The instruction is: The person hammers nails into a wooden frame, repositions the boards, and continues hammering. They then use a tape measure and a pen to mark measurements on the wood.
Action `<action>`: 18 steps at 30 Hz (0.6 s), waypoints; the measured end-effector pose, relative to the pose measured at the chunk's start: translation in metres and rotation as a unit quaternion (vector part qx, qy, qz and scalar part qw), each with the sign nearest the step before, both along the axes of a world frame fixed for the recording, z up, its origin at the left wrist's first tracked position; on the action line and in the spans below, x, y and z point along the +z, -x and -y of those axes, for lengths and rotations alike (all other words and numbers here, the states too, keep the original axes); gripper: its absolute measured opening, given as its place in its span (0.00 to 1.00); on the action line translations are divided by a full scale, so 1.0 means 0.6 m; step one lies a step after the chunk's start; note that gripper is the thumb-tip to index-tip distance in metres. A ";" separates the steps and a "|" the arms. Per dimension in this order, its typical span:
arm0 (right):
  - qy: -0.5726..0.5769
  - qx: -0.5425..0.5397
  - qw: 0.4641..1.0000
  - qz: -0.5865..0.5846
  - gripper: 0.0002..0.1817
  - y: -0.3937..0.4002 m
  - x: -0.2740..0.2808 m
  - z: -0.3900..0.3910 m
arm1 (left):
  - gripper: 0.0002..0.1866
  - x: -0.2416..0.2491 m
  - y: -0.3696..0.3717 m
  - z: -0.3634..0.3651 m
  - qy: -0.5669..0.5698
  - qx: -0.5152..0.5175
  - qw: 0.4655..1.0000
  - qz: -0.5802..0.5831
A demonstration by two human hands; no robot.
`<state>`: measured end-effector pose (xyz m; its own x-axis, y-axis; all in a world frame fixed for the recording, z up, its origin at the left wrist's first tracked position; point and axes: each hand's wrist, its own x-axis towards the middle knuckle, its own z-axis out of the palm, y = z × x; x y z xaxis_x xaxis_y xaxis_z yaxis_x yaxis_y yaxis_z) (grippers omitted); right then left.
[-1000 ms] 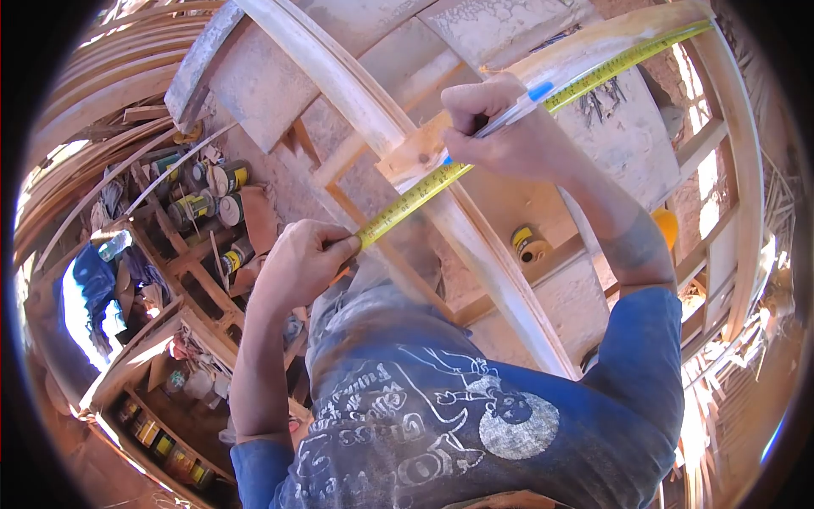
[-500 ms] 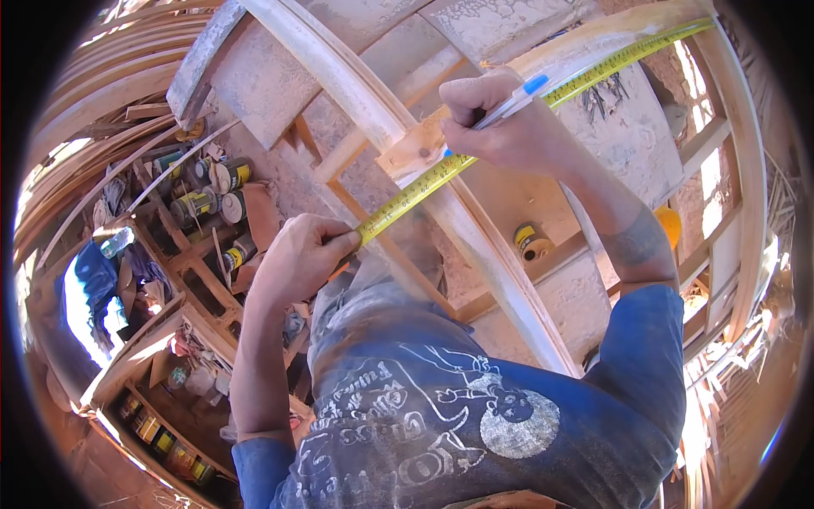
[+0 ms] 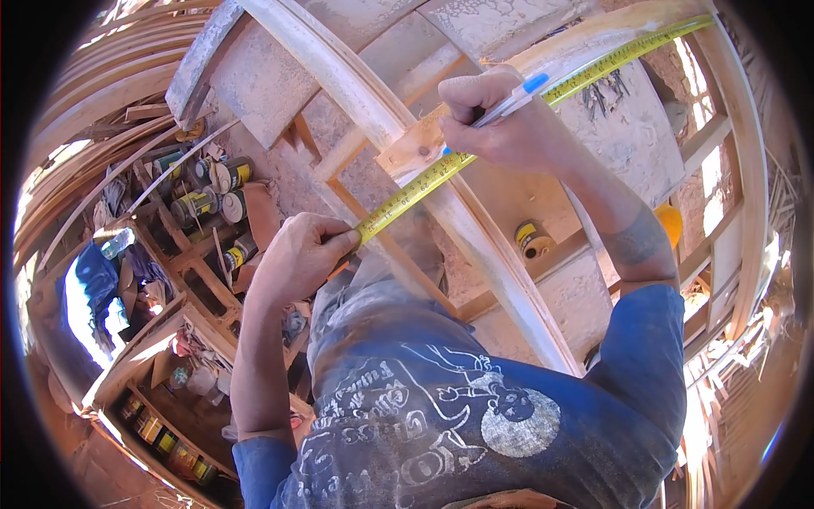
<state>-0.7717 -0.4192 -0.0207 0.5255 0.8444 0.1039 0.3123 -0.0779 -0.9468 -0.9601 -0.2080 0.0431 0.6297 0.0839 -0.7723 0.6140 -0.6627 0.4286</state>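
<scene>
Cans at far left: a cluster of tins [image 3: 203,199] lies among the wooden racks, well apart from your hands and unchanged over the last second.

Left hand: your left hand [image 3: 297,259] is clenched on the near end of the yellow tape measure [image 3: 415,188], pinching it between thumb and fingers. It sits where it sat a second ago, so the tape stays taut.

Tape measure: it runs from your left hand up and to the right, across the curved wooden rail [image 3: 475,246], and on along the far beam [image 3: 593,38] at upper right. Its line has barely shifted.

Wood block: the small block [image 3: 415,148] lies under the tape, just left of your right hand.

Right hand: your right hand [image 3: 500,119] grips a pen [image 3: 509,100] with a blue cap, tip down at the tape's edge on the block. It has crept slightly up and left since a second ago; the tip now seems to touch the wood, though I cannot tell whether a mark is made.

Meaning: judged from this, you are at the marking step, with the reading held steady.

Roll at right: a yellow-and-black roll [image 3: 530,240] rests on a ledge below your right forearm, untouched.
</scene>
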 end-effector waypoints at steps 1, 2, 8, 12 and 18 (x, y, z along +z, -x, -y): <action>0.001 -0.003 1.000 0.004 0.19 0.000 0.000 0.000 | 0.16 0.001 0.000 0.001 0.000 0.004 1.000 0.001; 0.000 -0.002 1.000 0.008 0.19 0.000 0.000 0.000 | 0.16 0.002 -0.001 0.002 0.000 0.008 1.000 0.003; -0.007 -0.006 1.000 0.014 0.19 0.000 0.000 0.000 | 0.16 0.005 -0.002 0.004 0.002 0.014 1.000 0.005; -0.009 -0.013 1.000 0.012 0.17 0.001 -0.002 0.000 | 0.15 -0.001 0.004 0.002 0.007 0.016 1.000 0.018; -0.065 -0.086 0.984 -0.142 0.13 -0.003 -0.022 -0.005 | 0.17 -0.010 0.010 0.000 0.002 0.012 1.000 0.025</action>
<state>-0.7698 -0.4164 -0.0342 0.6829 0.7297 0.0343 0.0274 0.0214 -0.9994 -0.9662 -0.2079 0.0370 0.6656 0.0964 -0.7401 0.6076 -0.6459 0.4623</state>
